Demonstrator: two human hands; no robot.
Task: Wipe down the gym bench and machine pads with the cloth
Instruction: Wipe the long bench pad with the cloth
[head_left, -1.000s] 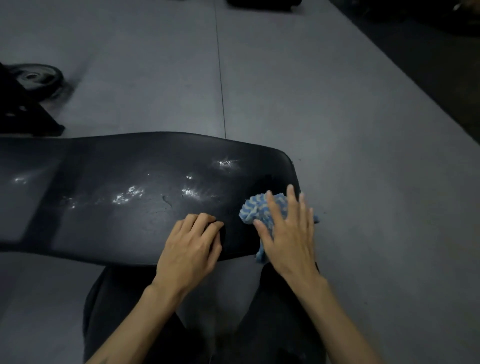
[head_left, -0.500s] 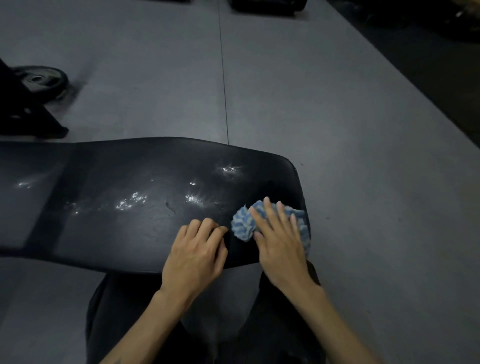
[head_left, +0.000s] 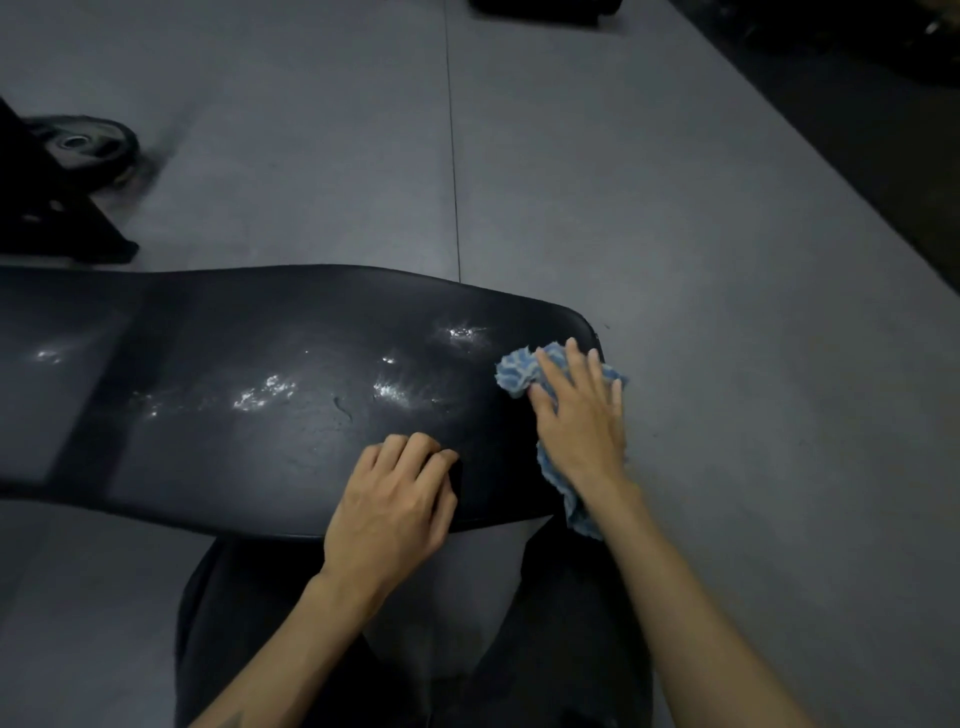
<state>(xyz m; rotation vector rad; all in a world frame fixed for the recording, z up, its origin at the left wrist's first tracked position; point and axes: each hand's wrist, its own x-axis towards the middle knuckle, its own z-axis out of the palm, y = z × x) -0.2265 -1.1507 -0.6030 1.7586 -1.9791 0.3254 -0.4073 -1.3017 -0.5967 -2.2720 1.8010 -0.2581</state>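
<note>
— Where is the cloth (head_left: 524, 370) now compared with a moment ago?

— Half a second back the right hand (head_left: 582, 415) had it drawn in toward the near edge of the bench pad (head_left: 260, 415); now it has pushed out again to the pad's rounded right end, with part of the cloth hanging off the side below the wrist.

— How do the fingers lie?

— The right fingers (head_left: 574, 364) are straight and spread, pressing flat on the bunched blue-and-white cloth rather than gripping it. The left hand (head_left: 395, 499) has stayed put on the near edge, its fingers (head_left: 410, 449) curled knuckle-down against the tabletop and holding nothing that I can see, as a brace.

— What does that mean for the job?

— I judge it a back-and-forth scrub kept to the end of the pad. The pale shiny streaks (head_left: 265, 389) across the middle and far left look untouched, so most of the bench remains, and the machine pads are not in sight.

— Anything else around?

— A weight plate (head_left: 85, 145) lies on the grey floor (head_left: 675, 208) at upper left.
</note>
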